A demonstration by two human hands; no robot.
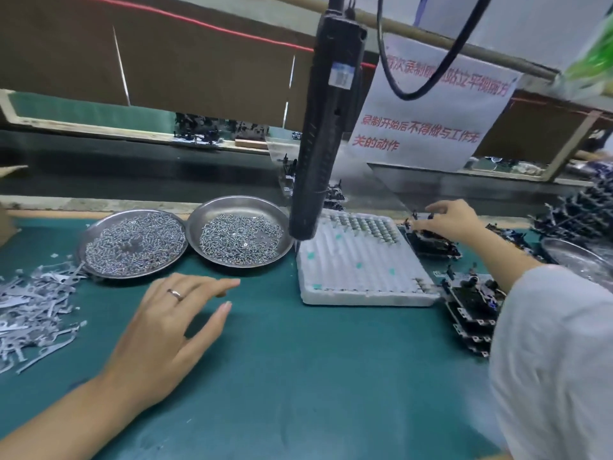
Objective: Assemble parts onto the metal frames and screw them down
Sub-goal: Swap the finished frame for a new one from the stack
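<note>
My left hand (166, 323) hovers over the green mat with fingers spread and relaxed, holding nothing, just below two metal dishes of screws (132, 244) (240, 234). My right hand (447, 219) reaches to the far right and its fingertips pinch the top of a dark metal frame assembly (431, 242) lying on the mat. More dark frame assemblies (471, 310) are stacked by my right forearm. A black electric screwdriver (323, 137) hangs over the middle of the bench. A heap of thin flat metal strips (33, 313) lies at the left.
A white foam tray (358, 270) with small cylindrical parts along its far rows sits right of the dishes. A pile of dark assemblies (580, 207) and another metal dish (577, 257) are at the far right. A conveyor belt (132, 174) runs behind the bench.
</note>
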